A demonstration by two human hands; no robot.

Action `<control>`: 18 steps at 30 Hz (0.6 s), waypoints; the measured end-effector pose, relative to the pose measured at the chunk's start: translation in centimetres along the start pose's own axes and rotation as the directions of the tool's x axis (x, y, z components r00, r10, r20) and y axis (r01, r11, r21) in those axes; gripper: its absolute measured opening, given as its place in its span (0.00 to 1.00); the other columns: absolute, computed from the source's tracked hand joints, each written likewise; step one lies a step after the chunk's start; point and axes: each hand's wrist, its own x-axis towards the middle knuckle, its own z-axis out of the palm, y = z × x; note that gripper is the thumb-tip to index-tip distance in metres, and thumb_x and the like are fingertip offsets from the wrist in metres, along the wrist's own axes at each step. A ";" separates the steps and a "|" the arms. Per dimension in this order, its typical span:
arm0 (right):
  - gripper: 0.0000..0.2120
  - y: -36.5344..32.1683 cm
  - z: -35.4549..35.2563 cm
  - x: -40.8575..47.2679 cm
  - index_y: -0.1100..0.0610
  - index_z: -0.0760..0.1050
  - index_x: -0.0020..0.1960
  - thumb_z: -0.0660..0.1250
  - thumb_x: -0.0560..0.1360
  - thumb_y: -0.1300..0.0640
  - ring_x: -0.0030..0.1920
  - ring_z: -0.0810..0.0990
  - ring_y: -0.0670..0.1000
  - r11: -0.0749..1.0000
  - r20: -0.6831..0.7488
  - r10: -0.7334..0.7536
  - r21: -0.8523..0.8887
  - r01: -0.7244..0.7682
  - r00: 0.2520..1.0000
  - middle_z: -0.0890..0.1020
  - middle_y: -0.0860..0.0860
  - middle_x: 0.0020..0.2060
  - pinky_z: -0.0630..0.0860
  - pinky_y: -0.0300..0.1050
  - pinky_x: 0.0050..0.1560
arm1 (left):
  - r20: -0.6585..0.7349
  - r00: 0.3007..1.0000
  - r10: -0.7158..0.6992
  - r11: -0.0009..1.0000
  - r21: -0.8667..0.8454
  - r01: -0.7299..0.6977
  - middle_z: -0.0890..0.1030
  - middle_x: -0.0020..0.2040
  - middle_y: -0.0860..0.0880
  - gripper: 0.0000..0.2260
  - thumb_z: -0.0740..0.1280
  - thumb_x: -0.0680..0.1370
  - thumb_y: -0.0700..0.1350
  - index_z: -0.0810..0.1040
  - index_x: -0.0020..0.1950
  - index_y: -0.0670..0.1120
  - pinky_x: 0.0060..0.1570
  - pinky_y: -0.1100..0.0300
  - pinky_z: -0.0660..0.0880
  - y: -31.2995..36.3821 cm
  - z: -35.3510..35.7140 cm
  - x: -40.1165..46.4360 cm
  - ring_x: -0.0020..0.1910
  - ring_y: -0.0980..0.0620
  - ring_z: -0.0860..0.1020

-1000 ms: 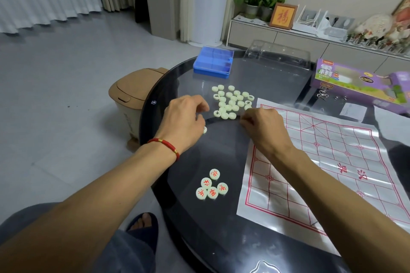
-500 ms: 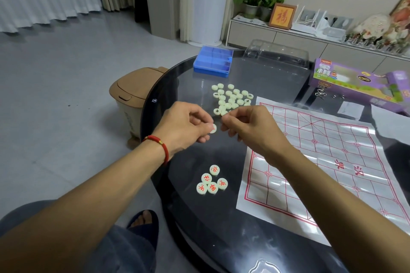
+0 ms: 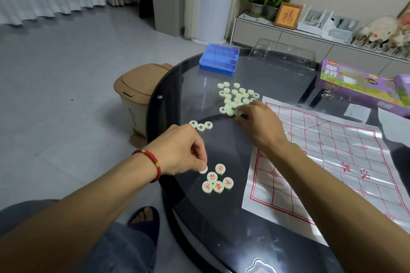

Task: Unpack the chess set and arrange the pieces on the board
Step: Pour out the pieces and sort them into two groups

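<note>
A paper chess board [image 3: 332,162] with red lines lies on the right of the dark glass table [image 3: 177,86]. Several pale round pieces form a heap [image 3: 237,97] at the board's far left corner. My right hand [image 3: 257,122] reaches into the heap's near edge, fingertips on a piece; whether it pinches one is hidden. My left hand [image 3: 182,153] pinches a pale piece [image 3: 203,170] just left of a cluster of red-marked pieces [image 3: 218,178]. Three black-marked pieces [image 3: 201,125] sit in a row further back.
A blue plastic case [image 3: 219,59] and a clear plastic tray [image 3: 281,51] stand at the table's far side. A purple game box [image 3: 363,84] lies at the far right. A tan bin [image 3: 137,88] stands on the floor left of the table.
My left hand has come down and toward me with a piece, to the red-marked cluster. My right hand has gone back out to the heap. The row of black-marked pieces is uncovered.
</note>
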 end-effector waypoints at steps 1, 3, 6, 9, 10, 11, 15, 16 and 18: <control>0.07 0.1 0.1 0.2 0.55 0.81 0.48 0.69 0.77 0.52 0.48 0.76 0.56 1.000 -0.009 -0.006 0.007 0.006 1.000 0.79 0.52 0.46 0.76 0.52 0.41 | 0.011 1.000 0.010 1.000 0.004 -0.010 0.83 0.31 0.57 0.02 0.79 0.71 0.45 0.87 0.40 0.50 0.31 0.71 0.73 0.0 0.1 0.0 0.32 0.63 0.80; 0.06 0.4 0.1 0.2 0.58 0.81 0.45 0.69 0.76 0.55 0.44 0.77 0.56 0.999 -0.034 -0.034 0.014 0.035 0.999 0.80 0.53 0.42 0.76 0.52 0.40 | 0.039 0.999 0.026 1.000 0.014 -0.027 0.85 0.33 0.54 0.02 0.79 0.71 0.46 0.87 0.41 0.50 0.35 0.65 0.79 0.1 0.2 0.0 0.35 0.59 0.82; 0.07 0.6 -0.1 -0.2 0.59 0.82 0.43 0.68 0.77 0.58 0.41 0.79 0.58 0.998 -0.007 -0.054 -0.011 0.054 0.998 0.82 0.55 0.39 0.76 0.53 0.41 | 0.044 0.999 0.024 1.000 0.011 -0.025 0.85 0.34 0.53 0.01 0.78 0.72 0.45 0.87 0.41 0.49 0.38 0.65 0.81 0.0 0.1 0.0 0.36 0.58 0.83; 0.10 0.4 -1.4 -0.9 0.58 0.84 0.44 0.67 0.80 0.55 0.37 0.82 0.52 0.960 0.045 0.074 0.268 -0.084 0.996 0.84 0.53 0.35 0.78 0.49 0.41 | -0.066 0.998 0.006 1.000 -0.001 -0.006 0.84 0.32 0.54 0.02 0.76 0.73 0.44 0.87 0.41 0.50 0.37 0.70 0.79 -0.1 -0.4 0.3 0.34 0.61 0.82; 0.11 0.1 -2.0 -1.3 0.58 0.84 0.45 0.67 0.81 0.55 0.36 0.82 0.50 0.887 0.123 0.113 0.435 -0.156 0.986 0.85 0.53 0.36 0.78 0.48 0.41 | -0.117 0.993 0.000 1.000 -0.024 -0.002 0.84 0.32 0.54 0.02 0.75 0.73 0.44 0.87 0.41 0.51 0.39 0.68 0.80 -0.1 -0.4 0.4 0.33 0.62 0.81; 0.10 -0.5 -2.7 -1.8 0.59 0.85 0.46 0.68 0.81 0.56 0.36 0.81 0.48 0.785 0.212 0.122 0.577 -0.225 0.970 0.86 0.53 0.37 0.78 0.46 0.41 | -0.166 0.986 -0.008 0.998 -0.061 -0.002 0.84 0.32 0.54 0.02 0.75 0.73 0.44 0.87 0.41 0.51 0.41 0.65 0.81 0.0 -0.4 0.5 0.32 0.62 0.81; 0.10 -2.8 -4.4 -3.5 0.63 0.84 0.48 0.67 0.81 0.58 0.36 0.79 0.48 0.627 0.317 -0.031 0.745 -0.228 0.948 0.86 0.56 0.39 0.76 0.40 0.37 | -0.252 0.965 -0.077 0.924 -0.380 -0.026 0.85 0.34 0.50 0.04 0.76 0.74 0.45 0.84 0.48 0.51 0.44 0.57 0.83 0.8 0.3 1.1 0.35 0.54 0.85; 0.10 -3.3 -4.6 -3.8 0.63 0.84 0.48 0.67 0.81 0.58 0.36 0.79 0.48 0.618 0.324 -0.070 0.756 -0.214 0.944 0.85 0.56 0.38 0.76 0.39 0.36 | -0.246 0.965 -0.095 0.887 -0.460 -0.030 0.86 0.36 0.49 0.06 0.76 0.75 0.45 0.84 0.50 0.49 0.45 0.55 0.84 0.9 0.5 1.2 0.37 0.51 0.85; 0.10 -4.0 -4.7 -4.2 0.63 0.84 0.48 0.67 0.81 0.58 0.36 0.79 0.50 0.604 0.346 -0.120 0.769 -0.208 0.930 0.85 0.56 0.37 0.77 0.40 0.36 | -0.232 0.966 -0.115 0.837 -0.546 -0.031 0.86 0.38 0.47 0.07 0.76 0.75 0.43 0.83 0.52 0.46 0.46 0.52 0.84 1.1 0.8 1.5 0.39 0.48 0.86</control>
